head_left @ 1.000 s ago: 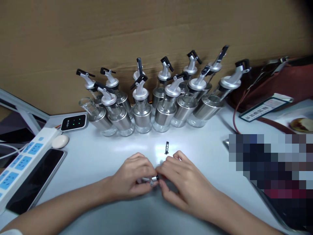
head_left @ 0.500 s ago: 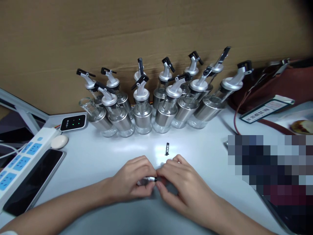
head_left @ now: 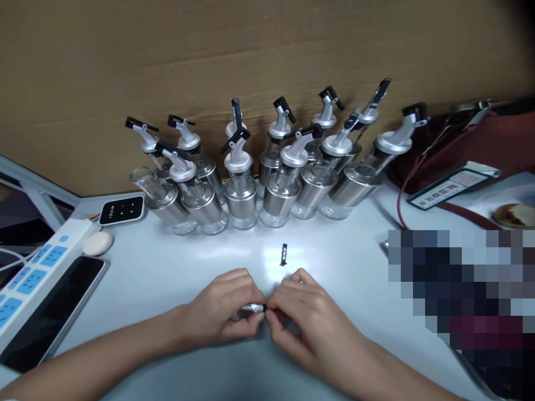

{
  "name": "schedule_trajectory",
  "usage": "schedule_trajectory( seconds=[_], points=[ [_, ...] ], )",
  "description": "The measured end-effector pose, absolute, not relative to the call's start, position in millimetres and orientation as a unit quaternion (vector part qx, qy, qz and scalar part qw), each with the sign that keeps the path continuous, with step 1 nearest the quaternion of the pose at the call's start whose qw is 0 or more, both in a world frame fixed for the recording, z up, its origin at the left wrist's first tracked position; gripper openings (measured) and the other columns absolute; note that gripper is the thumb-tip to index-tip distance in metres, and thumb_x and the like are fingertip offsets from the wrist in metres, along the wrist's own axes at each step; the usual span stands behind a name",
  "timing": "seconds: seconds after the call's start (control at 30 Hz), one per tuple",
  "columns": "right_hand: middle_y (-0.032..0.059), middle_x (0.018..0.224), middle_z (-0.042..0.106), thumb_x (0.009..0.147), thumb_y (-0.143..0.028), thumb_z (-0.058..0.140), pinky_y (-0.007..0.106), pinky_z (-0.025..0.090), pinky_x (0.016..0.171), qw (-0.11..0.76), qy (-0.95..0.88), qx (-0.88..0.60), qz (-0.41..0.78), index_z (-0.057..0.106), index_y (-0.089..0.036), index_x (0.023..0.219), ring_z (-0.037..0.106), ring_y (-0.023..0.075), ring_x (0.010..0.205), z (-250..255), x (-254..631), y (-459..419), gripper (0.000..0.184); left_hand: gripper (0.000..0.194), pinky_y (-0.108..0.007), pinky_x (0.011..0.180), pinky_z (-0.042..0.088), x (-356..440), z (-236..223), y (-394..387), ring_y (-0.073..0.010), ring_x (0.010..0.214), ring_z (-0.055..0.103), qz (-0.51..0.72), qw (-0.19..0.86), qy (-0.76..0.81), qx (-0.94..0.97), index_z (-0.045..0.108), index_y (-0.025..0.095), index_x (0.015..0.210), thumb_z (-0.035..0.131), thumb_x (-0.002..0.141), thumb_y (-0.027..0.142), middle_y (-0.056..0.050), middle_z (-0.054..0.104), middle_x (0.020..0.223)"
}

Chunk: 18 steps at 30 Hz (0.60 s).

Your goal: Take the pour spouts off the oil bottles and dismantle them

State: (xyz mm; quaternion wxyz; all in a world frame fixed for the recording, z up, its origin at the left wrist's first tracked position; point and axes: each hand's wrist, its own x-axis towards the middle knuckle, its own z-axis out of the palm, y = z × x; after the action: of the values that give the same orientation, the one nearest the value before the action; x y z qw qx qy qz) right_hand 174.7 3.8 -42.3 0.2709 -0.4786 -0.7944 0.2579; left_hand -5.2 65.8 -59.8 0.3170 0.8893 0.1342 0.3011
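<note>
My left hand (head_left: 229, 305) is wrapped round a silver pourer spout (head_left: 252, 307), most of which its fingers cover. The spout's narrow end points right and has a black tip. At that tip my right hand (head_left: 298, 317) pinches with thumb and forefinger; any separate small part between them is hidden. Just beyond the hands a small black lever piece (head_left: 284, 254) lies on the white table. Behind it stand several glass bottles with steel sleeves (head_left: 241, 201), nearly all topped with silver pourers and black levers. One bottle at the left (head_left: 163, 200) has an uncovered neck.
At the left are a white power strip (head_left: 39, 267), a dark phone (head_left: 54, 312), a round cream-coloured case (head_left: 97, 243) and a small black-and-white device (head_left: 122, 210). A brown cardboard wall (head_left: 200, 55) rises behind the bottles. On the right is a reddish-brown bag (head_left: 472, 139) beside a blurred-out area.
The spout has turned slightly in my left hand, so its side pivot no longer shows. My right fingertips have stayed at its black end. The small lever piece has not moved on the table.
</note>
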Motion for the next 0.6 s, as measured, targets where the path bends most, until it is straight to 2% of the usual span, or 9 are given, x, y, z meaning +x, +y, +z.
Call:
schedule_trajectory(
  seconds=[0.6],
  points=[
    [-0.0014, 0.058, 0.053, 0.083, -0.011, 0.042, 0.028, 0.031, 0.068, 0.260, -0.790, -0.479, 0.280, 0.049, -0.017, 0.064, 0.041, 0.0118, 0.055, -44.1, 173.5, 4.3, 0.022, 0.004, -0.022, 0.057, 0.039, -6.1, -59.6, 63.3, -0.0127, 0.061, 0.045, 0.294, 0.306, 0.137, 0.895, 0.054, 0.014, 0.085, 0.049, 0.086, 0.012, -0.003, 0.055, 0.064]
  ],
)
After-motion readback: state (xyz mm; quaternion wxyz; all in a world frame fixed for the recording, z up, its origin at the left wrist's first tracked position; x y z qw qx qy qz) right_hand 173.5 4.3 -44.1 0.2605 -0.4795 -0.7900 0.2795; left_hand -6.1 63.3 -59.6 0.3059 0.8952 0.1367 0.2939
